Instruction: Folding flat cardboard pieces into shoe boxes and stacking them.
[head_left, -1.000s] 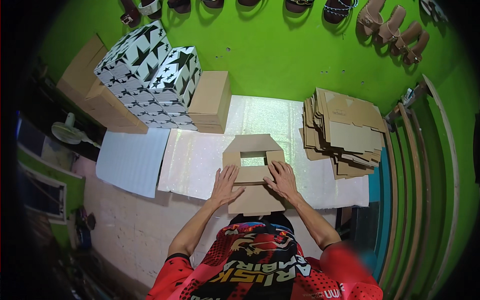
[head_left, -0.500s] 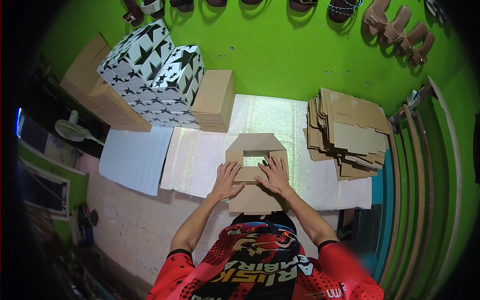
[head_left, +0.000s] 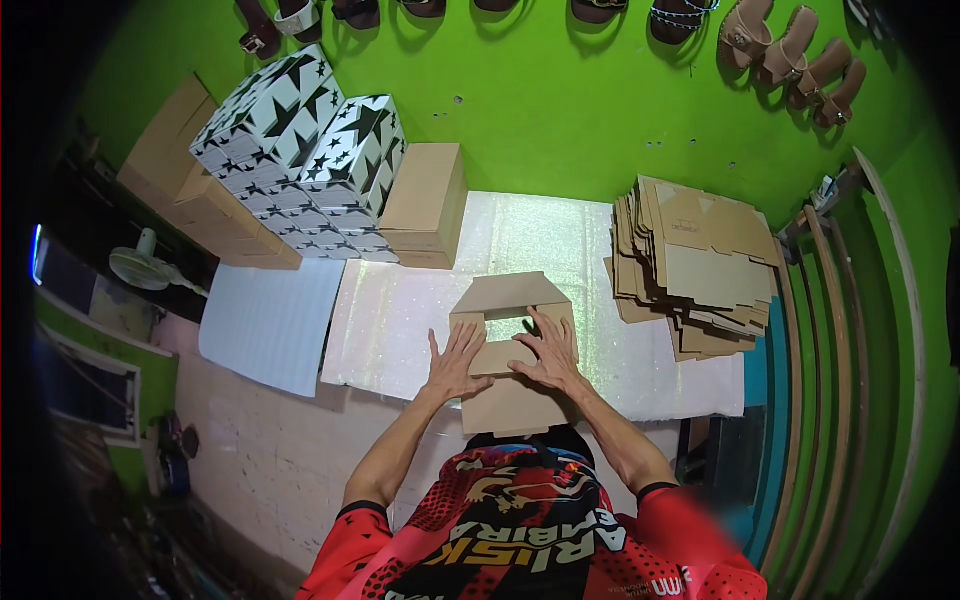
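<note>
The left hand point(head_left: 459, 364) and right hand point(head_left: 548, 356) lie palm-down, angled inward, fingers spread and unclenched, on opposite sides of a cardboard box point(head_left: 504, 357) at the near edge of the shimmering sheet point(head_left: 395, 335). They cover parts of it; the sheet shows through its opening. The star-printed boxes' point(head_left: 335, 160) contents are hidden.

You have bright light on the wall point(head_left: 560, 130) and the tabletop point(head_left: 400, 320), with shimmering glare along the tabletop's middle. Shadows fall beneath the sandals point(head_left: 742, 50), so light comes from above. The floor point(head_left: 260, 440) is dimmer; your far left sinks into darkness. Rails point(head_left: 833, 290) bow at right, and black fills the corners. The box point(head_left: 515, 405) looks fairly sharp; a blurred patch smears your right sleeve point(head_left: 680, 525).
</note>
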